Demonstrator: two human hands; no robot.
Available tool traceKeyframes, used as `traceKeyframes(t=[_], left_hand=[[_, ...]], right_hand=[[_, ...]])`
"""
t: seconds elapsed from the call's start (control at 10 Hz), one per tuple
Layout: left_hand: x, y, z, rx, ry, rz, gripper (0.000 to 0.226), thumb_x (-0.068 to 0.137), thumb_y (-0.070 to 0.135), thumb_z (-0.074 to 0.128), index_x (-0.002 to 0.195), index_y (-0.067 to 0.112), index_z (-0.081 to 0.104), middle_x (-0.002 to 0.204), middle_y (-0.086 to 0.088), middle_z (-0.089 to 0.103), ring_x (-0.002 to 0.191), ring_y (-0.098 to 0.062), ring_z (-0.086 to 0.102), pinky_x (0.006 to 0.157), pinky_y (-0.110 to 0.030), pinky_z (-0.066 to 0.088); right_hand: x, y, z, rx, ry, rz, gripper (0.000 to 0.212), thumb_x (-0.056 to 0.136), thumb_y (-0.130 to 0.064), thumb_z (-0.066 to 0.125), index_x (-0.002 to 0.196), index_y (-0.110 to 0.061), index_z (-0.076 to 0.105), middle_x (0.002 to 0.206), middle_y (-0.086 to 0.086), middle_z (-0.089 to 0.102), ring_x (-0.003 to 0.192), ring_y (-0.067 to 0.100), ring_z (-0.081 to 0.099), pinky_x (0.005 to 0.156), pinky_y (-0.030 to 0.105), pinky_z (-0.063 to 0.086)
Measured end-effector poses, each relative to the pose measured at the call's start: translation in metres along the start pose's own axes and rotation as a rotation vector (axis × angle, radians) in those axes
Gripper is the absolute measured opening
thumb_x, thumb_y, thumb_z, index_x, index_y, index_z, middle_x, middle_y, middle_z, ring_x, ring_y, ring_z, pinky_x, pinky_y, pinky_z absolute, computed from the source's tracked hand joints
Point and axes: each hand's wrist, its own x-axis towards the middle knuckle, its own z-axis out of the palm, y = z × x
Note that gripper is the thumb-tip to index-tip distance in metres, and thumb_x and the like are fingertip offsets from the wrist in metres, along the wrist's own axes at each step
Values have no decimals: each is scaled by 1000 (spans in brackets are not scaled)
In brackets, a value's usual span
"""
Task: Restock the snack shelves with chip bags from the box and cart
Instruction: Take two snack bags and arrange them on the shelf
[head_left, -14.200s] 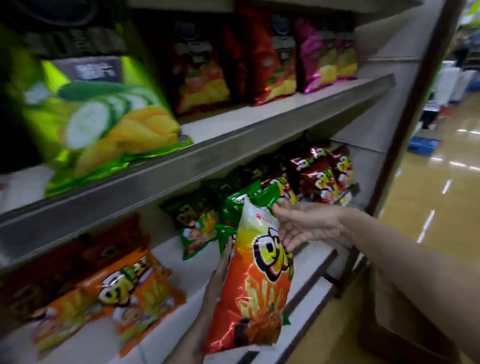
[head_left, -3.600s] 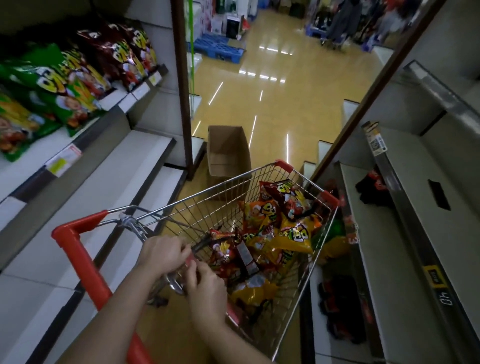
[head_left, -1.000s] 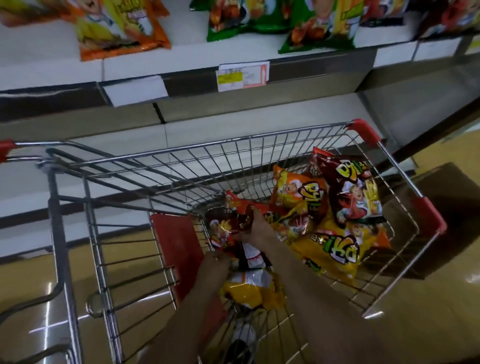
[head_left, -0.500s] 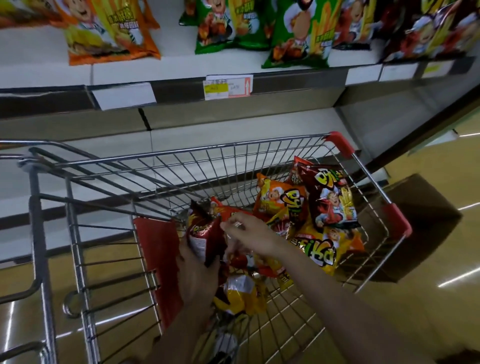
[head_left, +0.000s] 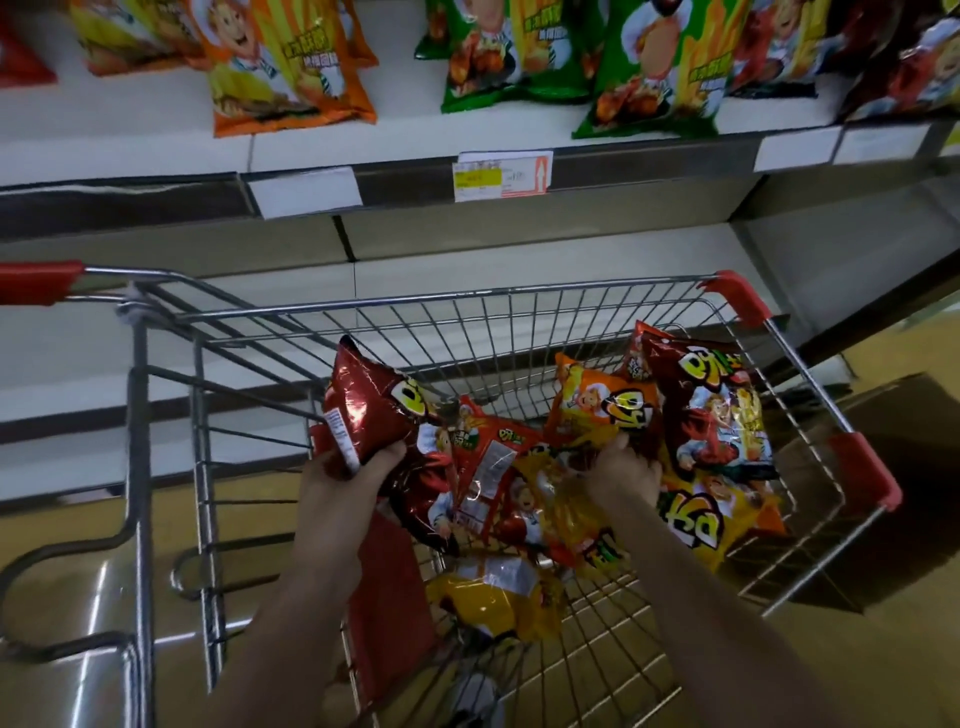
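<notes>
The left hand (head_left: 345, 480) grips a dark red chip bag (head_left: 371, 410) by its lower edge, raised above the cart (head_left: 519, 312), likely for shelving; the right hand (head_left: 621, 470) digs into the pile, fingers hidden, grip unclear; the shelf (head_left: 156, 145) above has gaps.

Cart basket (head_left: 519, 322): bright metal wire with smooth red plastic corner caps (head_left: 737, 296) and a red plastic handle grip (head_left: 36, 280). Chip bags (head_left: 717, 415) in the basket and on the shelf (head_left: 130, 150): glossy, crinkled foil-like film; shelf surface matt white, price label (head_left: 501, 174) on its edge of paper. Floor (head_left: 62, 571): smooth, polished, reflective; cardboard box (head_left: 893, 467) beside the cart: matt brown.
</notes>
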Motion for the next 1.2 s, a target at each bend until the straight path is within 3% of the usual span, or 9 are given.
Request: traceKeyframes(t=[0.1, 0.2, 0.4, 0.6, 0.8, 0.9, 1.0, 1.1, 1.2], left_hand=[[-13, 12, -4, -101, -27, -51, 17, 83, 19, 73, 93, 20, 59, 90, -1, 67, 76, -15, 65, 62, -30, 50], [-26, 27, -11, -215, -59, -113, 34, 82, 23, 73, 109, 11, 58, 93, -6, 66, 72, -15, 63, 70, -34, 54], [-58, 66, -25, -327, -265, -154, 52, 79, 41, 63, 123, 13, 62, 113, -13, 71, 103, -29, 68, 92, -44, 50], [-81, 110, -60, -272, -385, -77, 41, 90, 40, 47, 113, 12, 66, 107, -18, 72, 87, -34, 72, 86, -44, 49], [-115, 136, -76, -205, -468, -8, 39, 95, 26, 39, 98, 4, 72, 93, -22, 72, 75, -27, 72, 74, -38, 54], [-124, 135, -77, -193, -512, 25, 69, 79, 59, 65, 133, 16, 56, 131, -17, 60, 120, -35, 57, 106, -53, 39], [-134, 135, -81, -163, -518, 131, 110, 40, 55, 90, 135, 18, 50, 122, -7, 68, 113, -24, 63, 99, -46, 48], [-136, 139, -88, -91, -498, 193, 114, 27, 46, 98, 129, 19, 54, 107, -3, 74, 97, -23, 71, 89, -43, 54], [-135, 144, -99, -99, -443, 229, 98, 34, 40, 95, 123, 23, 58, 105, 0, 75, 95, -21, 72, 86, -40, 54]], right_hand=[[-3, -7, -10, 240, 58, -35, 95, 81, -38, 76, 148, 2, 23, 136, 17, 53, 121, 33, 53, 96, 36, 44], [-15, -25, -42, 506, 139, -97, 114, 69, -50, 82, 150, -3, 18, 123, 6, 58, 107, 26, 59, 93, 40, 51], [-55, -71, -101, 663, 91, -228, 120, 69, -55, 79, 148, 4, 13, 144, 14, 43, 131, 31, 45, 100, 30, 39], [-118, -97, -157, 632, -89, -459, 92, 72, -52, 79, 141, -14, 31, 130, -1, 53, 109, 18, 56, 89, 30, 46], [-187, -125, -184, 742, -117, -603, 80, 82, -51, 68, 145, -18, 32, 145, 5, 45, 117, 17, 48, 98, 31, 35], [-209, -142, -169, 786, -126, -655, 102, 75, -62, 68, 153, -21, 17, 151, 4, 40, 132, 22, 45, 109, 37, 35], [-224, -159, -157, 844, -113, -664, 108, 77, -61, 67, 155, -21, 3, 159, 6, 25, 142, 25, 34, 115, 41, 30], [-238, -174, -151, 812, -51, -730, 96, 88, -52, 60, 155, -29, -4, 164, 1, 2, 148, 25, 19, 111, 37, 29], [-247, -185, -146, 653, 16, -818, 65, 96, -52, 47, 151, -44, 14, 158, -4, 17, 141, 27, 32, 90, 25, 39]])
